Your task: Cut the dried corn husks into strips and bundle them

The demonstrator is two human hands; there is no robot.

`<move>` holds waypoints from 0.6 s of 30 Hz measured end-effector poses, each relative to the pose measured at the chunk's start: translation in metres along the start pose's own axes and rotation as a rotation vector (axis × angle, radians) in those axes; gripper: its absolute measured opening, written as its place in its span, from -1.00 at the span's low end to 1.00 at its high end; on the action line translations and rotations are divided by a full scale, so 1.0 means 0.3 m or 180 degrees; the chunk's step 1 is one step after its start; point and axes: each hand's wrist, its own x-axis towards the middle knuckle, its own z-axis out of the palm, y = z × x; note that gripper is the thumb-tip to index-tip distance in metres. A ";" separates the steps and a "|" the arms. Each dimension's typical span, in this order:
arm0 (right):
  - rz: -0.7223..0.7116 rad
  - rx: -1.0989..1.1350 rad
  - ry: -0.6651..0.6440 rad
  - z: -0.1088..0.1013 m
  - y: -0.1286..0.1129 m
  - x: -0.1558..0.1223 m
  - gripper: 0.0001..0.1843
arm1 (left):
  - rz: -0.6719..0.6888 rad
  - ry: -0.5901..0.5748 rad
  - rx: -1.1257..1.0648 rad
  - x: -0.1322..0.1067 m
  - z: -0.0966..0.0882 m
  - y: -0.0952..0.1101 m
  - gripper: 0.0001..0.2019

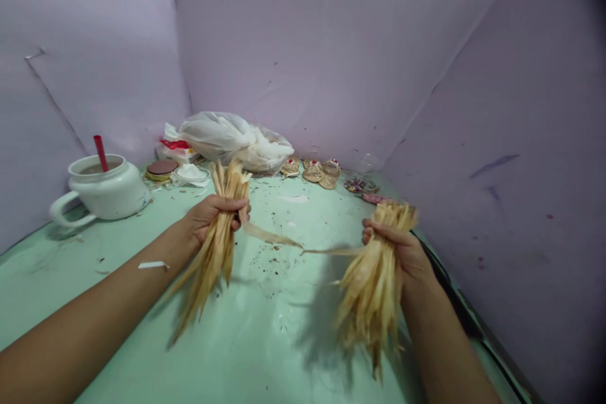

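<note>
My left hand (215,214) is closed around a bunch of dried husk strips (221,237), whose long ends hang down toward me. In my right hand (402,243) is a thicker bunch of dried husk strips (374,284), gripped near its top and fanning out below. One thin strip (272,237) stretches from the left bunch toward the middle, where it meets a strip (331,252) coming from the right bunch. Whether those two strips are joined or only tangled I cannot tell. Both bunches are held above the green tabletop (265,347).
A white mug (111,192) with a red stick in it stands at the left. Along the back lie a white plastic bag (231,139), a round brown lid (161,168), small woven pieces (319,172) and a beaded item (357,185). Walls enclose the table's back and sides.
</note>
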 end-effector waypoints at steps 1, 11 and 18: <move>0.0023 0.0170 -0.0151 -0.024 -0.019 0.002 -0.83 | 0.0015 -0.0066 0.0054 0.002 -0.013 0.013 -0.86; 0.0819 0.0650 -0.0460 0.075 0.112 -0.020 -0.79 | -0.0495 0.0281 0.0833 -0.025 0.117 -0.156 -0.88; 0.1035 0.0254 -0.1589 0.219 0.266 -0.084 -0.65 | -0.0149 0.0057 0.1284 -0.061 0.190 -0.271 -0.85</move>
